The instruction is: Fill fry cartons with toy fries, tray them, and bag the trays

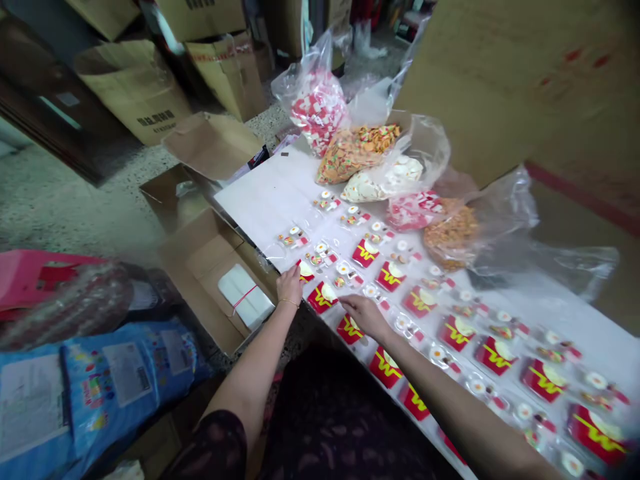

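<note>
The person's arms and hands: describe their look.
The left hand is ungloved, with a thin gold-coloured bracelet at the wrist; the right hand is ungloved, no bracelet visible. The left forearm is bare below a dark, faintly patterned sleeve; no right sleeve shows.

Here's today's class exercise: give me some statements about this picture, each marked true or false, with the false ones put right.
1. The left hand is at a red piece. True.
2. The two hands are clasped together. False: the right hand is apart, over the white table.
3. Filled plastic bags lie on the table's far side. True.
4. A cardboard box beside the table holds a white block. True.
5. The box is right of both hands. False: it is left of them.
6. The block's band is green. False: a red band crosses it.
</note>
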`<action>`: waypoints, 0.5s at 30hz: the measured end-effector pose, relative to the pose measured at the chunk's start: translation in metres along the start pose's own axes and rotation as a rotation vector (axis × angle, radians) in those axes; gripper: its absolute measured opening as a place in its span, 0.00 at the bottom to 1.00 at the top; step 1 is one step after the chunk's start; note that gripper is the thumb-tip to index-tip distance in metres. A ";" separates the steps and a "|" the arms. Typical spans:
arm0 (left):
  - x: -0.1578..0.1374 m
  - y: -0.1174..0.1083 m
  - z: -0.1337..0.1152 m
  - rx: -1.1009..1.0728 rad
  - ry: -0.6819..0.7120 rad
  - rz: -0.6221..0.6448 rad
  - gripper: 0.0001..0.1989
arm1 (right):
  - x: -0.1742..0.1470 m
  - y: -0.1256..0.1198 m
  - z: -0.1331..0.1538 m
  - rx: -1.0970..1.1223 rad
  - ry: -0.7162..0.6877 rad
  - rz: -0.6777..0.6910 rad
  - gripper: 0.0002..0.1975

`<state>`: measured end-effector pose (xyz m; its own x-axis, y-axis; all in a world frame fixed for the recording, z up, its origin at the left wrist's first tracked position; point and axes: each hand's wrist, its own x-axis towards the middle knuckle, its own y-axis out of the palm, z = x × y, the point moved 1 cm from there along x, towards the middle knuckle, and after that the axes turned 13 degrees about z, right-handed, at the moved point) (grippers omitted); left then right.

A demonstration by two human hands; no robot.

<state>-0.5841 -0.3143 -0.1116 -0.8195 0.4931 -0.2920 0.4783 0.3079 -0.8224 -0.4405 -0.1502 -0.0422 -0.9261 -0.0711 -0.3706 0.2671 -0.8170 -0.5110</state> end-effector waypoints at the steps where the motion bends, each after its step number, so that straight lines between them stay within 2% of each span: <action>1: 0.001 -0.001 0.000 0.033 -0.002 0.022 0.20 | -0.029 0.001 -0.008 0.066 0.042 -0.037 0.13; 4: -0.002 -0.006 -0.004 0.100 -0.021 -0.001 0.23 | -0.119 0.011 -0.035 0.253 0.209 -0.150 0.12; 7: -0.017 -0.001 -0.029 0.101 -0.007 -0.109 0.24 | -0.203 0.024 -0.063 0.390 0.388 -0.326 0.09; 10: -0.041 0.029 -0.080 0.050 0.165 -0.120 0.20 | -0.279 0.032 -0.089 0.469 0.529 -0.554 0.09; 15: -0.099 0.114 -0.197 -0.034 0.643 0.009 0.17 | -0.421 0.019 -0.144 0.366 0.772 -1.083 0.15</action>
<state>-0.3866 -0.1677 -0.0808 -0.4673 0.8820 0.0609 0.5031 0.3219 -0.8020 -0.0068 -0.0531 -0.0074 -0.2115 0.9249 -0.3160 -0.6816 -0.3713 -0.6306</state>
